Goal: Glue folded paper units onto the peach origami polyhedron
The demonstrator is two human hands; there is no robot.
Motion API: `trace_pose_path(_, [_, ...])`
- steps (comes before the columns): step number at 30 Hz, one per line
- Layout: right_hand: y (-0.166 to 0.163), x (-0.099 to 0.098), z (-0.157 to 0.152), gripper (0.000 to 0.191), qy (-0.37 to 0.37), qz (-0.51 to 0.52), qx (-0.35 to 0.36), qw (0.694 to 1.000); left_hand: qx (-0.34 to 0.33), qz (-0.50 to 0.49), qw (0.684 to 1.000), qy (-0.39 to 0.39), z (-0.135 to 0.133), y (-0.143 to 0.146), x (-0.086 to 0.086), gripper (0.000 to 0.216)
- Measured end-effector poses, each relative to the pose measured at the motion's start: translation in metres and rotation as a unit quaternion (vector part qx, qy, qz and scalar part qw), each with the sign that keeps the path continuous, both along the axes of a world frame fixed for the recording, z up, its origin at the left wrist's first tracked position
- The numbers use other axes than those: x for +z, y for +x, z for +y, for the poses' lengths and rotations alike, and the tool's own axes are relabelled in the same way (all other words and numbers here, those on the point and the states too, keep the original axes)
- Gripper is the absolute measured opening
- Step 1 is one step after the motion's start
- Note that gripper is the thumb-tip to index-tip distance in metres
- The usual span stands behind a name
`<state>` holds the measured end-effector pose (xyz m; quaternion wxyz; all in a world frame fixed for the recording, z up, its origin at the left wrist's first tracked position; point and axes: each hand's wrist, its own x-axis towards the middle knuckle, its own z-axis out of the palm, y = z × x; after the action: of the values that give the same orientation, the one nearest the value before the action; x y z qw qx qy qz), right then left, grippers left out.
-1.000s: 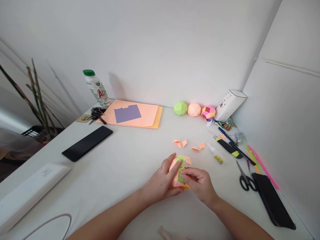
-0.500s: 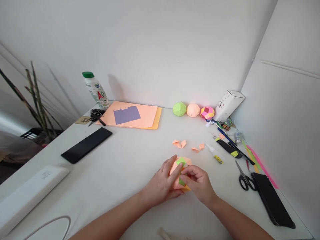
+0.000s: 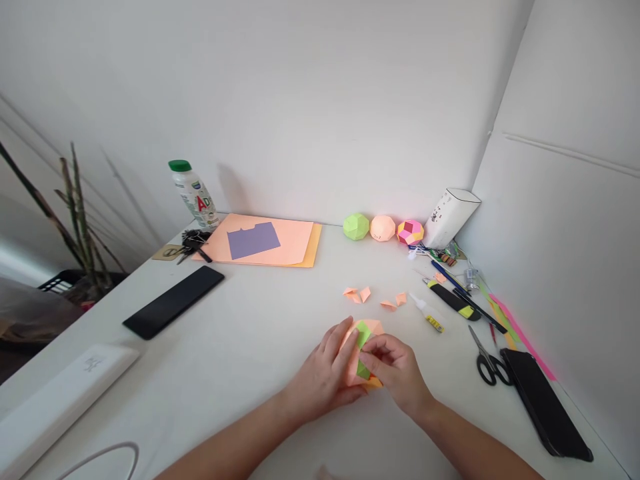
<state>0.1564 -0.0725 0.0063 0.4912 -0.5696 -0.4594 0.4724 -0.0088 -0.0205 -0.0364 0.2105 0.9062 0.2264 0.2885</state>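
Note:
Close to the table's front lies a many-sided paper ball [image 3: 364,371] in peach, green and orange, partly covered by my fingers. My left hand [image 3: 320,373] is wrapped round its left side, fingers over the top and thumb below. Thumb and fingertips of my right hand [image 3: 397,370] are pinched together at the ball's right side; the exact spot they grip is hidden behind them. Just beyond the ball are small folded peach paper pieces [image 3: 352,294] and a second little group of pieces [image 3: 389,306]. A small glue tube [image 3: 428,315] lies to their right.
Three finished paper balls [image 3: 383,228] stand by the wall. At right are a utility knife [image 3: 453,299], scissors [image 3: 487,360] and a black case [image 3: 545,403]. Peach sheets [image 3: 295,243], a bottle [image 3: 194,193], a black phone-like slab [image 3: 174,302] and a white device [image 3: 70,393] occupy the left.
The whole view has shifted slightly, so the scene sits a little lower. Both hands stay on the paper ball, with the right fingertips moved only slightly.

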Motion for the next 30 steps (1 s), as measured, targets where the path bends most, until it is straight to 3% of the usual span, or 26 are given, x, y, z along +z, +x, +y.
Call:
trace_pose_path(3, [0.000,0.001,0.000,0.016,-0.007,0.014,-0.017,1.000,0.005,-0.034,0.997,-0.069,-0.001,-0.001,-0.005,0.098])
trace_pose_path(6, [0.001,0.002,0.002,0.017,-0.020,0.030,-0.024,0.999,0.008,-0.074,0.979,-0.188,0.001,-0.001,-0.009,0.096])
trace_pose_path(11, [0.004,0.004,0.003,0.025,-0.002,0.010,0.018,1.000,-0.007,-0.156,0.924,-0.350,0.005,-0.001,-0.005,0.083])
trace_pose_path(15, [0.006,0.003,0.002,0.037,0.004,0.017,0.067,0.998,0.042,-0.156,0.880,-0.446,0.004,-0.002,0.007,0.079])
trace_pose_path(20, [0.005,0.001,0.003,0.039,-0.031,0.089,0.076,0.993,0.066,-0.161,0.871,-0.459,0.000,-0.003,0.008,0.085])
trace_pose_path(26, [0.006,0.002,0.003,0.033,-0.033,0.166,0.043,0.985,-0.033,-0.195,0.896,-0.399,0.002,-0.002,-0.003,0.105])
trace_pose_path(30, [0.006,0.002,0.002,0.028,-0.025,0.159,0.036,0.986,-0.031,-0.169,0.928,-0.331,0.003,-0.001,-0.005,0.106])
